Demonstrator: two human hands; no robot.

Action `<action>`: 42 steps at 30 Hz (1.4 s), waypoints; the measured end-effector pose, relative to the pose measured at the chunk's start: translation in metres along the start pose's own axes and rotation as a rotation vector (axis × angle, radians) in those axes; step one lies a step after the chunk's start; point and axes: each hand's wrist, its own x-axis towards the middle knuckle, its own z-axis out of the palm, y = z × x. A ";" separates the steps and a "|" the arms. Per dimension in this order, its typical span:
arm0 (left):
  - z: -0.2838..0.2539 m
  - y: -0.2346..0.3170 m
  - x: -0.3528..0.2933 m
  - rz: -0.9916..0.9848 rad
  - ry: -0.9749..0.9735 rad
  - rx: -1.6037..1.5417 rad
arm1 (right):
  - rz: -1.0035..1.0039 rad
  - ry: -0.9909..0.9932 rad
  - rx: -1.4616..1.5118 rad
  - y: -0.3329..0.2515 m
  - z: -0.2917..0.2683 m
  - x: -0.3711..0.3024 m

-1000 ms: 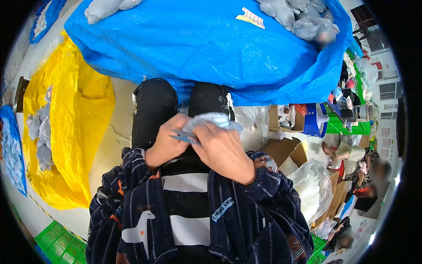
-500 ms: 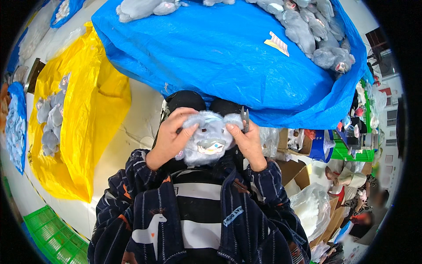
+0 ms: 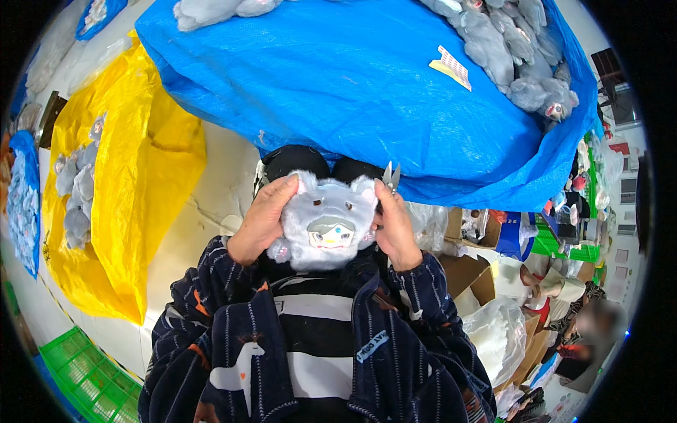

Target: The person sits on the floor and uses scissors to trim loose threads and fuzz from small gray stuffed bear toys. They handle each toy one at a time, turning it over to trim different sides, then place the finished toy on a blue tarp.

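Over my lap I hold a grey plush animal head [image 3: 328,222] upright, with rounded ears, two small dark eyes and a doll-like printed face in its mouth opening. My left hand [image 3: 263,222] is closed on its left ear and side, the thumb at the ear. At the opposite ear, my right hand [image 3: 396,229] pinches the plush in the same way. Metal blades of thread snips [image 3: 391,175] stick up from behind the right fingers; their handle is hidden in that hand.
Ahead lies a large blue sheet [image 3: 338,92] with several grey plush pieces [image 3: 486,46] and a paper scrap [image 3: 451,68]. A yellow sack [image 3: 120,211] with more plush stands left. Green crates [image 3: 92,377], cardboard boxes [image 3: 469,278] and a plastic bag [image 3: 497,335] lie around; another person sits far right.
The plush has tilted so its face and mouth opening show more fully. My left hand has shifted slightly outward, and the right hand still holds its side with the snips.
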 end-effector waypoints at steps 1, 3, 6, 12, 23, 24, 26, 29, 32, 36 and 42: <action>-0.001 0.000 0.001 0.003 0.023 -0.006 | 0.013 -0.073 0.055 -0.004 -0.003 0.002; 0.000 0.000 0.003 -0.003 0.051 -0.019 | -0.179 0.070 -0.193 -0.012 -0.001 0.000; -0.005 -0.002 0.002 0.016 0.069 0.025 | -0.483 0.190 -0.617 -0.034 0.026 -0.013; 0.010 0.000 -0.002 0.027 0.048 0.072 | -0.680 -0.002 -1.340 -0.036 0.055 -0.026; 0.006 -0.001 0.000 0.045 0.025 0.059 | -0.697 -0.119 -0.991 -0.042 0.027 -0.013; 0.006 -0.001 0.001 0.041 0.024 0.057 | -0.789 -0.152 -1.119 -0.042 0.025 -0.012; 0.005 -0.002 0.001 0.040 0.023 0.055 | -0.974 -0.229 -1.372 -0.042 0.026 -0.012; 0.003 -0.003 0.002 0.045 0.017 0.060 | -0.983 -0.294 -1.579 -0.051 0.033 -0.016; 0.005 -0.003 0.002 0.056 0.022 0.078 | -0.969 -0.366 -1.747 -0.060 0.041 -0.017; 0.005 -0.002 0.002 0.049 0.023 0.098 | -0.970 -0.435 -1.782 -0.062 0.044 -0.012; 0.004 -0.003 0.003 0.043 0.020 0.107 | -0.977 -0.068 -1.196 -0.074 0.037 0.007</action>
